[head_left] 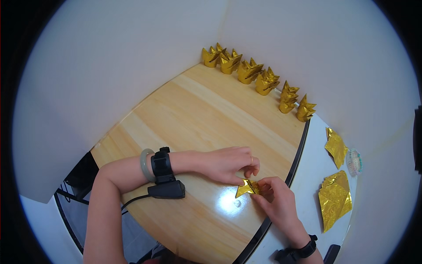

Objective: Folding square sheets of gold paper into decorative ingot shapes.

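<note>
A small piece of folded gold foil paper (243,190) lies low over the wooden table, its pointed end toward the left. My right hand (280,203) pinches its right end between thumb and fingers. From the upper left, my left hand (228,164) reaches over it with curled fingers, its thumb pressed on the foil's upper edge. The fingertips of that hand are partly hidden. A ring, a pale bangle (147,165) and a black wrist strap (161,164) are on my left side; another black strap (306,249) circles my right wrist.
Several folded gold foil ornaments (249,71) stand in a row along the far right wall. On the white surface at right lie a stack of gold foil sheets (336,200), a smaller foil stack (336,147) and a clear coiled object (354,162). A black-edged seam (298,154) divides the surfaces.
</note>
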A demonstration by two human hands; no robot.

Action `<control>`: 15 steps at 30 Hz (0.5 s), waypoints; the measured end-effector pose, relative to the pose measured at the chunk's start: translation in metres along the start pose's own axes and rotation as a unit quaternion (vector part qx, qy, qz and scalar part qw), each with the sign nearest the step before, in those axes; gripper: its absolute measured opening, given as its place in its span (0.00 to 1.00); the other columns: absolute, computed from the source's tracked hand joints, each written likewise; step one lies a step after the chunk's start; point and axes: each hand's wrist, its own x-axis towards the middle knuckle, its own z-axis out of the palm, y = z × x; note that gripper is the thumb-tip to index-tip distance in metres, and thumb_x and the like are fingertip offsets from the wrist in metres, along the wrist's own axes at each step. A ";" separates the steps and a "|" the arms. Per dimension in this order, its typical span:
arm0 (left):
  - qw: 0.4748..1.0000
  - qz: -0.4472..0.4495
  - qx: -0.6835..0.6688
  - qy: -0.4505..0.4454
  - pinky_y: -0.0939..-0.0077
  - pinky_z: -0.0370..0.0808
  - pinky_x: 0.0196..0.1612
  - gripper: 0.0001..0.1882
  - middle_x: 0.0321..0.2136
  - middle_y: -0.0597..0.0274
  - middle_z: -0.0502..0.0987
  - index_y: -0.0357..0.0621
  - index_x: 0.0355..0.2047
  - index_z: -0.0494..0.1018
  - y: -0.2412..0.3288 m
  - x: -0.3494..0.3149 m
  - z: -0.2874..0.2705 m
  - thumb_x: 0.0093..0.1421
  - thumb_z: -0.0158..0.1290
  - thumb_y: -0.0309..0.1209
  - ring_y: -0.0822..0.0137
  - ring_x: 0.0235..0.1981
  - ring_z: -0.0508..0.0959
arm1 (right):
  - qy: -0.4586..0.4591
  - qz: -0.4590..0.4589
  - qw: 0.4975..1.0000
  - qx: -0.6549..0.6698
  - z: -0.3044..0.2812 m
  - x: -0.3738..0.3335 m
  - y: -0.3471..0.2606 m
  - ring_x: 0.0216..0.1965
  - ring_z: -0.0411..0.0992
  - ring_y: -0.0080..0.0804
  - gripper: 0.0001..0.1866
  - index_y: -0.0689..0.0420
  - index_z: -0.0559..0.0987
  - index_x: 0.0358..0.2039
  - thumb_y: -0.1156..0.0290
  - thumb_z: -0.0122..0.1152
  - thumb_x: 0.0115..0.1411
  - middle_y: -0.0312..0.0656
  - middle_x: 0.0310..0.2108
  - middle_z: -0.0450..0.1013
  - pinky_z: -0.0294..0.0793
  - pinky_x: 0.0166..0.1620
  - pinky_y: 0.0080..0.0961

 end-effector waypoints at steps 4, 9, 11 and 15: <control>1.000 0.018 -0.001 0.015 0.68 0.66 0.45 0.14 0.31 0.67 0.73 0.46 0.37 0.70 -0.006 -0.001 0.004 0.49 0.58 0.27 0.62 0.38 0.69 | 0.016 -0.023 0.999 0.021 0.002 -0.002 0.004 0.31 0.74 0.34 0.15 0.58 0.74 0.36 0.74 0.68 0.47 0.41 0.33 0.72 0.76 0.34 0.25; 0.999 0.039 0.003 0.009 0.71 0.67 0.43 0.08 0.32 0.68 0.73 0.47 0.31 0.75 -0.009 -0.001 0.000 0.49 0.60 0.29 0.63 0.38 0.70 | 0.026 -0.044 0.999 0.008 0.002 0.002 0.003 0.31 0.74 0.35 0.14 0.58 0.77 0.36 0.74 0.68 0.47 0.41 0.33 0.73 0.76 0.33 0.25; 0.999 0.046 0.011 0.006 0.71 0.67 0.42 0.06 0.32 0.68 0.73 0.48 0.29 0.76 -0.013 -0.001 0.000 0.49 0.60 0.29 0.63 0.38 0.70 | 0.023 -0.068 0.997 -0.005 0.001 0.003 0.005 0.30 0.74 0.35 0.13 0.59 0.77 0.35 0.74 0.67 0.48 0.40 0.33 0.73 0.75 0.33 0.24; 1.000 0.019 -0.006 0.023 0.72 0.67 0.41 0.04 0.30 0.68 0.73 0.48 0.27 0.78 -0.010 0.000 0.002 0.49 0.60 0.31 0.63 0.38 0.69 | 0.032 -0.094 0.995 -0.007 0.000 0.005 0.008 0.30 0.74 0.34 0.11 0.59 0.77 0.34 0.76 0.66 0.49 0.40 0.34 0.73 0.75 0.33 0.23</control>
